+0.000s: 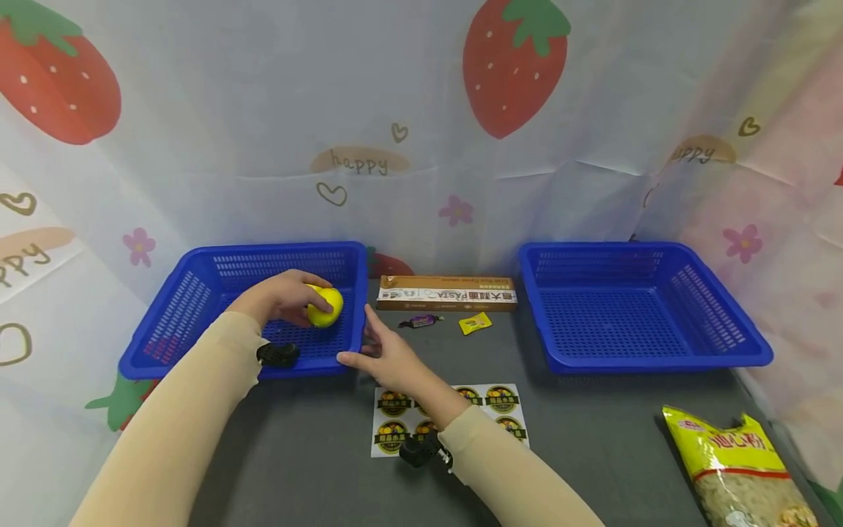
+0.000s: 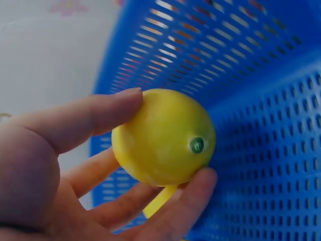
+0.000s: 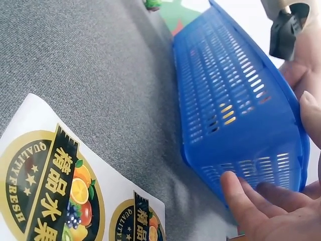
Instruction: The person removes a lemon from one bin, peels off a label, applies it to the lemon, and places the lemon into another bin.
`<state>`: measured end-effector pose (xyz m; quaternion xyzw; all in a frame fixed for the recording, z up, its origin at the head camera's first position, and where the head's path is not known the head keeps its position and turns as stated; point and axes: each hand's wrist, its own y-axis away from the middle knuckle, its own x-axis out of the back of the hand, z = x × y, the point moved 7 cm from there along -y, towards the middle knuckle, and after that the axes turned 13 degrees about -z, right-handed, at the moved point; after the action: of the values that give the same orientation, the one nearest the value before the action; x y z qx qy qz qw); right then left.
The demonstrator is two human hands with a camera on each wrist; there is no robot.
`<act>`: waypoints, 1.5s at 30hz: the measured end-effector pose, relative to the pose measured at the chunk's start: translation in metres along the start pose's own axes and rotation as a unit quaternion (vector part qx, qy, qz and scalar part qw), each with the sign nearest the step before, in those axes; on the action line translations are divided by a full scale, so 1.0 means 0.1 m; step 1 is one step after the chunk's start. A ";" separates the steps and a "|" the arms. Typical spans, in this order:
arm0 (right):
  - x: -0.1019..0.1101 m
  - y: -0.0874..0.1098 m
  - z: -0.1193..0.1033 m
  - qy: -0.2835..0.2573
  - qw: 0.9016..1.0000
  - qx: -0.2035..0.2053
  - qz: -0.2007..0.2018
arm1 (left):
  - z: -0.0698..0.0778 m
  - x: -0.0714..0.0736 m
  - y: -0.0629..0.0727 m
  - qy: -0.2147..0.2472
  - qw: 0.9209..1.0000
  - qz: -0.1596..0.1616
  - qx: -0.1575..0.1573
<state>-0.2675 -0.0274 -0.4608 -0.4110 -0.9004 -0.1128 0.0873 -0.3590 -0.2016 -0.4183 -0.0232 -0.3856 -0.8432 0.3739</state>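
My left hand reaches into the left blue basket and holds a yellow lemon over its floor, near the right wall. In the left wrist view the thumb lies on top of the lemon, whose green stem end faces outward, and the other fingers curl beneath it. Another bit of yellow shows under the fruit, mostly hidden. At the basket's near right corner my right hand grips the rim. Seen from the right wrist, its thumb is on the rim and its fingers lie against the outer basket wall.
A second blue basket stands at the right. Between the baskets lie a pasta box, a purple-wrapped candy and a yellow-wrapped one. A fruit sticker sheet lies under the right forearm. A yellow noodle bag is front right.
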 end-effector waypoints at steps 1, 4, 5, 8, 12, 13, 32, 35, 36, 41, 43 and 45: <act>0.00 0.00 0.00 0.001 1.000 0.001 0.001 | 0.01 0.00 0.02 0.005 1.000 -0.002 -0.005; 0.01 0.00 0.00 0.003 1.000 0.002 0.005 | 0.04 0.03 0.08 0.021 1.000 -0.006 -0.021; 0.01 0.00 0.00 0.004 1.000 0.002 0.006 | 0.04 0.04 0.10 0.027 0.999 -0.008 -0.026; 0.01 0.00 0.00 0.005 1.000 0.001 0.007 | 0.04 0.09 0.19 0.045 0.998 -0.009 -0.041; -0.01 -0.01 0.00 0.004 1.000 0.000 0.005 | -0.01 0.17 0.33 0.060 0.997 0.002 -0.057; -0.01 -0.01 0.00 0.004 1.000 0.000 0.005 | -0.02 0.19 0.37 0.061 0.996 0.004 -0.063; -0.06 -0.03 0.01 -0.066 0.998 0.011 0.006 | 0.17 -0.22 0.98 0.027 0.982 0.028 -0.185; -0.06 -0.02 0.01 -0.067 0.998 0.012 0.007 | 0.21 -0.38 1.03 0.027 0.978 0.017 -0.206; -0.06 -0.01 0.01 -0.068 0.998 0.014 0.005 | 0.22 -0.45 1.05 0.028 0.977 0.011 -0.212; 0.00 0.07 0.00 -0.069 0.997 0.025 0.002 | 0.28 -0.74 1.12 0.031 0.973 -0.011 -0.230; 0.06 0.14 -0.03 -0.062 0.997 0.038 0.012 | 0.31 -0.83 1.13 0.031 0.971 -0.014 -0.237; 0.13 0.22 -0.08 -0.049 0.997 0.055 0.028 | 0.34 -0.90 1.13 0.030 0.970 -0.014 -0.241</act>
<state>-0.2591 -0.0062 -0.4473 -0.4357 -0.8966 -0.0401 0.0684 -0.2289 -0.1714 -0.3522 -0.0822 -0.1601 -0.9166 0.3570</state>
